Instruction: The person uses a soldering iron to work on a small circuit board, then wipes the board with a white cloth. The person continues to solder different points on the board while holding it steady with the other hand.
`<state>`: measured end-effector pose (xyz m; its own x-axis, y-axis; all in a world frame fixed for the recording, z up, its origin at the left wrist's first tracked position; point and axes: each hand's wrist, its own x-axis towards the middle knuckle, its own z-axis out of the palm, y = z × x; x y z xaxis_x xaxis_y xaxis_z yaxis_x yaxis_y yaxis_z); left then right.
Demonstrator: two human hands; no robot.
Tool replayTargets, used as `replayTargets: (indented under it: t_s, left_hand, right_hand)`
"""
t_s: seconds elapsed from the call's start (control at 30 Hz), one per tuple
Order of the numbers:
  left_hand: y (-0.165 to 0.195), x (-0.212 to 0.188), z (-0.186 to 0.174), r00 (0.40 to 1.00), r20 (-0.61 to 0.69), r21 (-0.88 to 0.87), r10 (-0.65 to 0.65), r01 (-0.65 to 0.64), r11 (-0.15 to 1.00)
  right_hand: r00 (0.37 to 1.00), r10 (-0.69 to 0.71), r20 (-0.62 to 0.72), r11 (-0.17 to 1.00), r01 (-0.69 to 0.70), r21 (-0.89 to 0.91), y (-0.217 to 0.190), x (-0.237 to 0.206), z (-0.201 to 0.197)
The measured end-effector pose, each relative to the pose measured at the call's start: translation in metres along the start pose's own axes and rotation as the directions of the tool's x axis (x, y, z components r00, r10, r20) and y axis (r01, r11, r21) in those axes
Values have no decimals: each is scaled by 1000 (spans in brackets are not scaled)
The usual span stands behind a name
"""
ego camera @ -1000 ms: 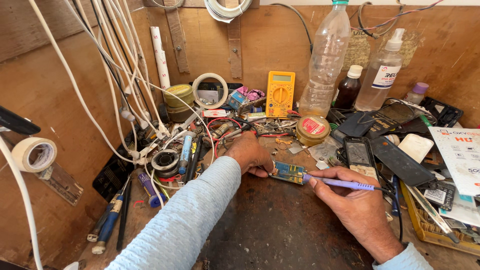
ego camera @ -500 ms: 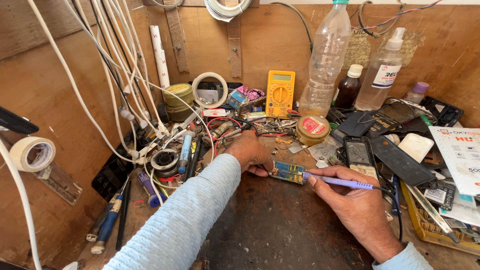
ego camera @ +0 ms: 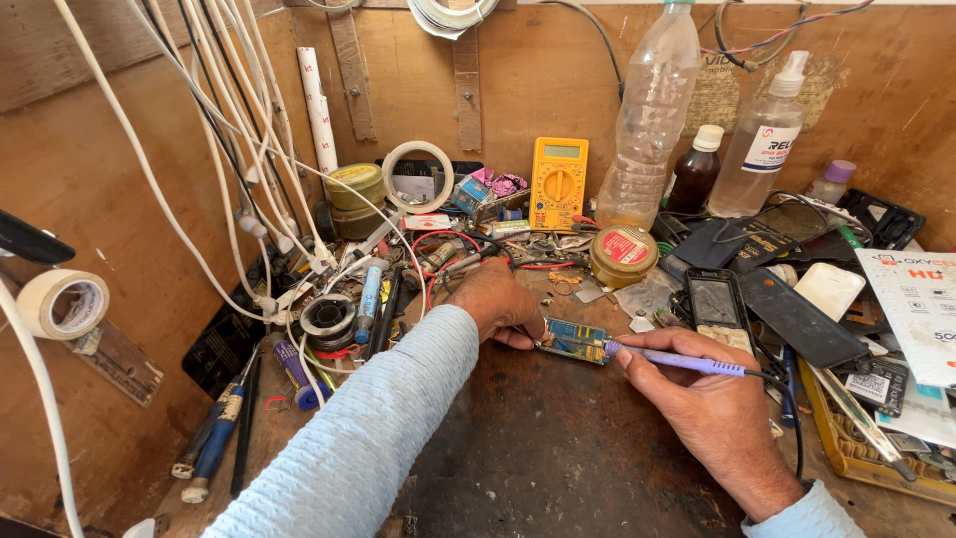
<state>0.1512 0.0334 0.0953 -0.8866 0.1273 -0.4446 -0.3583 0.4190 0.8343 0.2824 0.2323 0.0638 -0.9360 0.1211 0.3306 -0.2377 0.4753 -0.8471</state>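
Note:
A small blue circuit board lies on the dark, worn workbench. My left hand, in a light blue sleeve, pins the board's left end with its fingertips. My right hand grips a purple-handled soldering iron like a pen. The iron's tip rests on the board's right part. A dark cord runs from the iron back past my right wrist.
A yellow multimeter, a clear plastic bottle, a spray bottle and a round tin stand behind. Phones and phone parts crowd the right. White cables, tape rolls and screwdrivers fill the left.

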Motion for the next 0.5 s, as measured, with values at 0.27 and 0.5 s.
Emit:
replayTargets:
  t_s: [0.27, 0.5]
  left_hand:
    - [5, 4, -3, 1000, 3, 0, 20, -20, 1000]
    - [10, 7, -7, 1000, -2, -3, 11, -11, 1000]
  right_hand:
    - [1000, -8, -1, 1000, 8, 6, -3, 7, -1]
    - [1000, 14, 7, 1000, -14, 13, -3, 16, 2]
